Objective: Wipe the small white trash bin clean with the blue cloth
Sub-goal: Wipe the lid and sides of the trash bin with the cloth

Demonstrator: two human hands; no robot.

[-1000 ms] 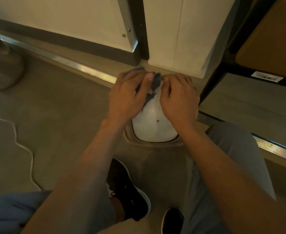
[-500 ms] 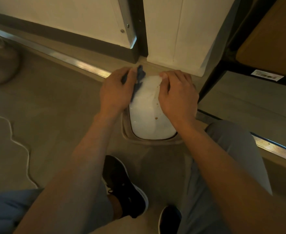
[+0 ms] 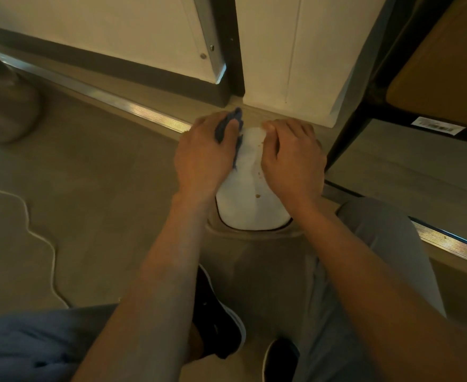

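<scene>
The small white trash bin (image 3: 247, 188) stands on the floor between my knees, with brown specks on its white lid. My left hand (image 3: 202, 158) grips the blue cloth (image 3: 228, 126) and presses it against the bin's far left side. My right hand (image 3: 293, 158) lies flat on the bin's right side with its fingers curled over the far edge. Most of the cloth is hidden under my left fingers.
A white door and panel (image 3: 290, 51) stand just behind the bin, with a metal floor strip (image 3: 133, 108) along the threshold. A black-framed shelf (image 3: 364, 106) is at the right. A white cord (image 3: 47, 244) snakes over the floor at left. My black shoes (image 3: 218, 321) are below.
My left hand slid the cloth from the top of the lid out to the bin's far left side. The right hand stayed on the bin's right side.
</scene>
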